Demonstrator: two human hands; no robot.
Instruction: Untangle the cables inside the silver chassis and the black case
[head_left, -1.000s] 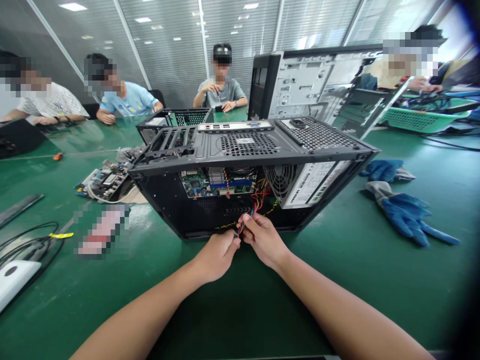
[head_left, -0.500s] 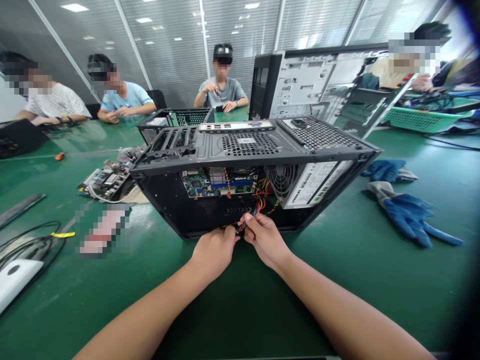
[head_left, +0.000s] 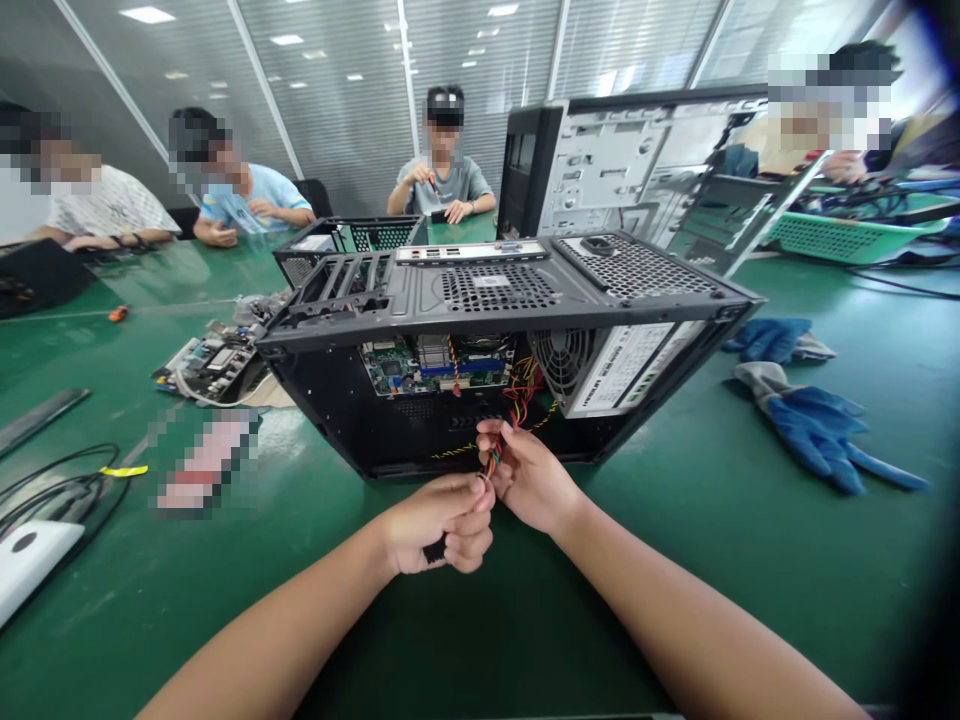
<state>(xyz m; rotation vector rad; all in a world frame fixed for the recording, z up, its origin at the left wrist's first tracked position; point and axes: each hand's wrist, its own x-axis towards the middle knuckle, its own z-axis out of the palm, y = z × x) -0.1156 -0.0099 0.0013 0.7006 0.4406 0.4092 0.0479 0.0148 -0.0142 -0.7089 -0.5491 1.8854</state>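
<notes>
An open black computer case (head_left: pixel 322 420) lies on the table in front of me, its side opening facing me. Inside it are a green motherboard (head_left: pixel 390 372) and, at the right, a power supply (head_left: pixel 611 385) with a fan grille. A bundle of coloured power cables (head_left: pixel 519 405) runs from the power supply out toward me. My left hand (head_left: pixel 442 525) is closed around the cable end, and a black piece, perhaps a connector, shows below its palm. My right hand (head_left: pixel 529 470) pinches the same bundle slightly higher, fingers curled around it.
Behind stands another open case (head_left: pixel 615 160). Blue gloves (head_left: pixel 814 430) lie at the right, near a green basket (head_left: pixel 855 235) of cables. On the left are a loose circuit board (head_left: pixel 210 365), black cables (head_left: pixel 82 540) and a white device (head_left: pixel 34 560). Several people sit around the table.
My left hand has come down and toward me with the cable end, turning so its curled fingers show. My right hand has stayed near the same place, still on the cables.
</notes>
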